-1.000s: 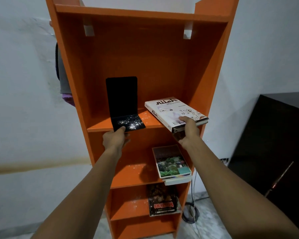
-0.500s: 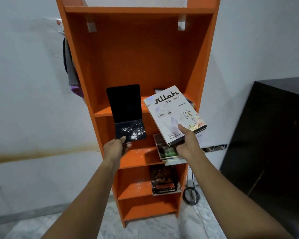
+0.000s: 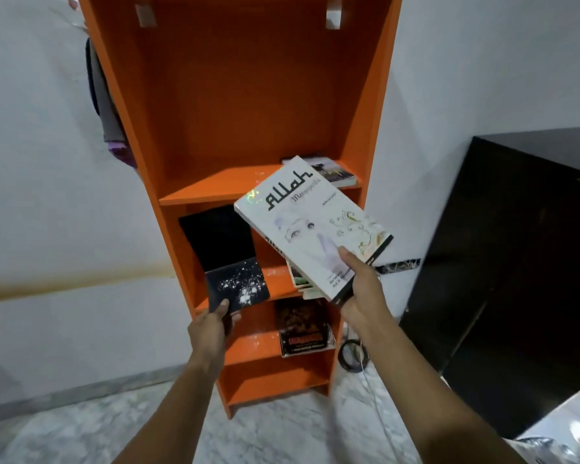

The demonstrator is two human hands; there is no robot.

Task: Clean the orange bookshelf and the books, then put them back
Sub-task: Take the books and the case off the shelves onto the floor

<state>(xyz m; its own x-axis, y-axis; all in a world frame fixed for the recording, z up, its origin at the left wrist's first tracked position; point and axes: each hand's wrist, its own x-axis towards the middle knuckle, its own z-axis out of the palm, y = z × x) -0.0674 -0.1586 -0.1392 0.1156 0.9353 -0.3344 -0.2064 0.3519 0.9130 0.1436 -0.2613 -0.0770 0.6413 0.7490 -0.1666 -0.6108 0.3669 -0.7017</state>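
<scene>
we see a white wall [image 3: 482, 78] with a brownish stripe [image 3: 64, 284] running across its left part, low down. a grey cloth [image 3: 103, 105] hangs against the wall at upper left, with a purple piece [image 3: 123, 155] just under it. a black cabinet [image 3: 516, 262] stands on the right, close to the wall. the marbled floor [image 3: 81, 426] meets the wall at a grey skirting [image 3: 64, 396]. a coil of black cable [image 3: 350, 356] lies on the floor beside the cabinet, with a thin white cord [image 3: 372, 393] trailing from it.

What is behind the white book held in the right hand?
Part of a second book lying on the orange shelf pokes out below the white book, which the right hand grips. Most of its cover is hidden.
</scene>
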